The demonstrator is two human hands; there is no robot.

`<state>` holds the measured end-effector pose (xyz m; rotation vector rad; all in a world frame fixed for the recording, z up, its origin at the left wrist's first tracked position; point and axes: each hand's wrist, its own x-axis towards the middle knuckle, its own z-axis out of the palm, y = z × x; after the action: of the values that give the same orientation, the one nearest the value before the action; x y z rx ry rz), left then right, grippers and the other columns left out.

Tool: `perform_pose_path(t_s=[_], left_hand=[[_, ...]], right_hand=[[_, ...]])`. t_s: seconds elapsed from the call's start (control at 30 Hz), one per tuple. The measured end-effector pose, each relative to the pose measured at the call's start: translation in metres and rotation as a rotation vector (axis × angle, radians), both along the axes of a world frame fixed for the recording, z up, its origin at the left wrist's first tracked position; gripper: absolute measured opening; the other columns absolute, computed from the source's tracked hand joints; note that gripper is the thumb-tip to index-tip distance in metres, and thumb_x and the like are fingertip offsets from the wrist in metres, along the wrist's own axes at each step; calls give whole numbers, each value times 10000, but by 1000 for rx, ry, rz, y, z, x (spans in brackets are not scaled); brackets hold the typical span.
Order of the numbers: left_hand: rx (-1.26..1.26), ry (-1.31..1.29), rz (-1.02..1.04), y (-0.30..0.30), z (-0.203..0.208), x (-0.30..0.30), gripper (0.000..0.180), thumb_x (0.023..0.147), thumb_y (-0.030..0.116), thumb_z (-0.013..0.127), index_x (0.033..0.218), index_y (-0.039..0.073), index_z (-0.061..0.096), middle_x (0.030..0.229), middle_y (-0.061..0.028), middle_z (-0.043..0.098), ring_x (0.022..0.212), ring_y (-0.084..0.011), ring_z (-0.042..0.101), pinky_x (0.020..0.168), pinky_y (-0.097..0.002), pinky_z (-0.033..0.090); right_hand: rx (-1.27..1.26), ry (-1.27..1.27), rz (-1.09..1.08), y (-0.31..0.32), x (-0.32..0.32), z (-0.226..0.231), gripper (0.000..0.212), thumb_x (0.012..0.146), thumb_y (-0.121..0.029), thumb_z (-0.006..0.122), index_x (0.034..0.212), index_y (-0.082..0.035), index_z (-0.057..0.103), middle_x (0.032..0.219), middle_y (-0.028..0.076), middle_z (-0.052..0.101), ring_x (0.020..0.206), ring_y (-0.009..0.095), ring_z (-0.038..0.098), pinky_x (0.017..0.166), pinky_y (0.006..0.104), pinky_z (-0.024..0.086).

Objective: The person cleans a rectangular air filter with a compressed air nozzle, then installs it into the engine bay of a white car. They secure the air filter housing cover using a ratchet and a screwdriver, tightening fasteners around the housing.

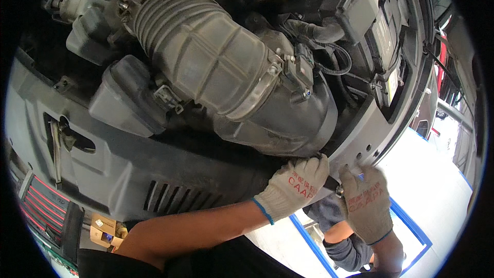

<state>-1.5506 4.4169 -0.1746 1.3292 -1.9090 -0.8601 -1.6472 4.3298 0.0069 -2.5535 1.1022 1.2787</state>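
Observation:
My left hand (299, 181), in a white knitted glove with red print, is closed at the edge of the car's front body panel, just below the black air intake duct (288, 123). Whatever its curled fingers hold is hidden beneath them. My right hand (366, 203), gloved alike, is closed with bent fingers beside the grey fender edge (368, 128), slightly blurred. Its fingertips are near the fender's round holes, and what they grip cannot be made out. A small metal fitting (339, 190) shows between the two hands.
A ribbed air hose (206, 51) with a metal clamp crosses the engine bay. A grey plastic box (128, 95) stands left of it. The vented black front cover (180, 195) lies before me. Another person's arm (338, 232) shows below. A cardboard box (103, 229) sits lower left.

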Motion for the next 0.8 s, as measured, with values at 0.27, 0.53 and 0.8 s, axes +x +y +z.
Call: perform_pose_path(t_s=[0.27,0.53,0.8], left_hand=[[74,99,-49,1,1,1,510,942,147,651,1382,-83,533,1071,-146,635,885,-208,680,679,-297,612],[57,90,-22,-1,4,2,490,954,130,637,1382,-86,532,1098,-160,648,903,-249,687,680,-310,618],[56,100,-5,-7,3,1,505,935,132,657,1370,-90,531,1107,-168,650,938,-245,688,679,-303,613]], right_hand=[[99,82,-315,-9,9,-9,356,854,-308,793,1114,-95,676,1029,92,695,1120,256,648,974,430,500],[150,34,-406,8,-9,0,451,813,-343,823,1154,-94,664,966,84,741,851,303,708,818,446,513],[337,404,-952,-14,12,-7,459,821,-307,811,1186,-86,640,1152,87,694,1209,254,591,1087,481,428]])
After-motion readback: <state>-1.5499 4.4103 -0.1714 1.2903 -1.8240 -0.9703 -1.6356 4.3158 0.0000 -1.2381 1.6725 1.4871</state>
